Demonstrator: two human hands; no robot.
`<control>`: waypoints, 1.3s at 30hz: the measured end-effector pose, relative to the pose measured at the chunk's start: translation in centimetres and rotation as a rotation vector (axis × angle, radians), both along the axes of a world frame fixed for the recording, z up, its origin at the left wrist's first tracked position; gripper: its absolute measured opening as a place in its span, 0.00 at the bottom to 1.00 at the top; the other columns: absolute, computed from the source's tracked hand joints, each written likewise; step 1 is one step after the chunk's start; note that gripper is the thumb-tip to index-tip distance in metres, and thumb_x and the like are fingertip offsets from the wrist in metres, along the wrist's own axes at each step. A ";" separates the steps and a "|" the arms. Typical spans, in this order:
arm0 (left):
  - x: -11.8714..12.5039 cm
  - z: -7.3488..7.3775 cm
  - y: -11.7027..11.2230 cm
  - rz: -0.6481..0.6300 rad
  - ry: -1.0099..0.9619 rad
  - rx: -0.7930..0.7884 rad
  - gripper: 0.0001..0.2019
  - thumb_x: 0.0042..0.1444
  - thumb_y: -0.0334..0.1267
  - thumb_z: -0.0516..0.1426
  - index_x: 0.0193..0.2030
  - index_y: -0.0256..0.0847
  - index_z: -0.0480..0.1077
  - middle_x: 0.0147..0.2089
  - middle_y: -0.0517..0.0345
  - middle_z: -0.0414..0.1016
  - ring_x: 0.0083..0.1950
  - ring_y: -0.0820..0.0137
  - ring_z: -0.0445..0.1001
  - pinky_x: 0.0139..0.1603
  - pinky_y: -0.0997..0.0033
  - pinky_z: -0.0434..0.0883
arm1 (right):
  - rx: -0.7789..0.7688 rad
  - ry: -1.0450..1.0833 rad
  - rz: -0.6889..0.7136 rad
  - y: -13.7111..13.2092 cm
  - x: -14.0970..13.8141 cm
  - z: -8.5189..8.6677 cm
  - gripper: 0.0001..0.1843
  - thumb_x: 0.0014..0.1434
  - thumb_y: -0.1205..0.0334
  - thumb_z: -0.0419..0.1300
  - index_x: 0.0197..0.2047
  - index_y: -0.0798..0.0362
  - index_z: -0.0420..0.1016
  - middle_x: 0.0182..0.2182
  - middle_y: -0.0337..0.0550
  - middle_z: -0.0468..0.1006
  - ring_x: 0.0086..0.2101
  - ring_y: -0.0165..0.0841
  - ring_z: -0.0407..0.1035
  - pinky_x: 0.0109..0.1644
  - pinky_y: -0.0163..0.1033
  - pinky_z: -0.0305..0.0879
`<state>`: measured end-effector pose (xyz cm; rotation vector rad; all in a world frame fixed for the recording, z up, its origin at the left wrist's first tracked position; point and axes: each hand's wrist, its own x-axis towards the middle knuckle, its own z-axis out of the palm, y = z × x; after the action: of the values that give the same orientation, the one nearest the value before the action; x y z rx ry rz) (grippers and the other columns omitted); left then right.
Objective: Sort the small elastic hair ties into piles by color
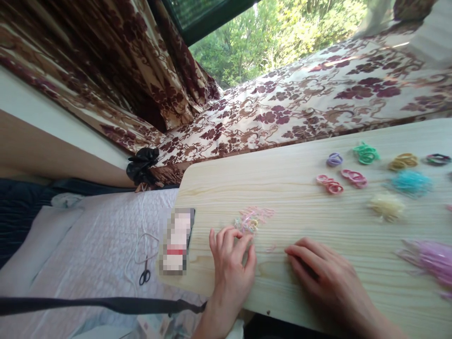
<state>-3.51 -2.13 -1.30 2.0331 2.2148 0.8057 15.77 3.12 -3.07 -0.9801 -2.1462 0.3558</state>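
Reaching the near edge of a small loose pile of thin pink, pale and yellow bands [254,216], the left hand [231,259] is held palm down, its fingers bent and its thumb brought close to the index fingertip; whether anything is pinched there cannot be told. The pile is set on a pale wood-grain tabletop [219,188], towards its left end. The right hand [325,266] is laid on its side on the same surface, its fingers curled together and its thumb tucked near the index finger — whether a band is gripped cannot be made out. Between the hands, a thin pink strand [270,248] is left on the wood.

Farther right, coiled purple ties [334,159], coiled green ties [366,153], pinkish-red ties [330,184] and mustard ties [403,161] are grouped near a fluffy turquoise heap [411,182] and a cream-coloured heap [386,207]. A larger lilac-pink heap [432,259] is seen at the right edge. Left of the hands, a flat rectangular object [176,242] is hidden by pixelation. Beyond the tabletop, dark-handled scissors [144,277] are laid on a pale quilted bedspread [106,245].
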 end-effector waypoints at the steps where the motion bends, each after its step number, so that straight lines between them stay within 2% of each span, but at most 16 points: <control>1: 0.1 0.0 -0.1 -0.007 -0.005 0.001 0.10 0.59 0.30 0.56 0.42 0.48 0.74 0.42 0.56 0.72 0.52 0.61 0.68 0.67 0.40 0.49 | 0.002 -0.001 -0.002 0.0 0.0 0.1 0.14 0.67 0.63 0.50 0.35 0.50 0.76 0.29 0.39 0.78 0.28 0.27 0.72 0.34 0.32 0.65; 6: 0.1 0.3 -0.3 -0.014 -0.035 0.013 0.06 0.59 0.30 0.57 0.36 0.46 0.73 0.42 0.57 0.71 0.53 0.62 0.68 0.67 0.41 0.47 | -0.009 0.003 0.000 0.1 -0.1 0.1 0.13 0.66 0.63 0.50 0.36 0.50 0.76 0.29 0.39 0.78 0.29 0.27 0.73 0.34 0.32 0.66; 9: 0.1 0.3 -0.2 0.005 -0.040 0.001 0.04 0.57 0.31 0.59 0.36 0.44 0.71 0.42 0.57 0.72 0.53 0.61 0.68 0.68 0.42 0.47 | -0.003 0.001 0.013 0.1 0.0 0.1 0.13 0.67 0.63 0.50 0.36 0.50 0.75 0.29 0.39 0.78 0.29 0.27 0.72 0.35 0.32 0.65; 16: 0.3 0.2 0.0 0.022 -0.041 -0.057 0.05 0.54 0.33 0.62 0.36 0.43 0.70 0.42 0.58 0.73 0.53 0.61 0.69 0.67 0.43 0.48 | 0.000 0.004 0.000 0.0 0.0 0.0 0.13 0.67 0.63 0.51 0.36 0.51 0.76 0.30 0.39 0.78 0.29 0.27 0.72 0.35 0.31 0.64; 32: 0.5 0.0 0.4 -0.002 -0.003 -0.014 0.06 0.58 0.28 0.58 0.32 0.44 0.71 0.37 0.61 0.74 0.49 0.64 0.70 0.67 0.41 0.48 | -0.033 -0.006 -0.002 0.0 0.0 0.1 0.13 0.66 0.62 0.51 0.36 0.50 0.76 0.30 0.40 0.79 0.30 0.28 0.73 0.35 0.33 0.66; 39: 1.2 0.5 0.1 -0.059 -0.018 -0.008 0.06 0.59 0.30 0.57 0.39 0.47 0.73 0.41 0.59 0.73 0.52 0.63 0.69 0.68 0.40 0.47 | -0.039 -0.013 0.007 0.0 0.0 0.4 0.14 0.67 0.63 0.50 0.36 0.51 0.76 0.30 0.40 0.78 0.29 0.28 0.73 0.35 0.32 0.65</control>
<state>-2.35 -2.01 -0.81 2.0687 2.1340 0.8045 15.81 3.13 -2.71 -1.0002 -2.1620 0.3971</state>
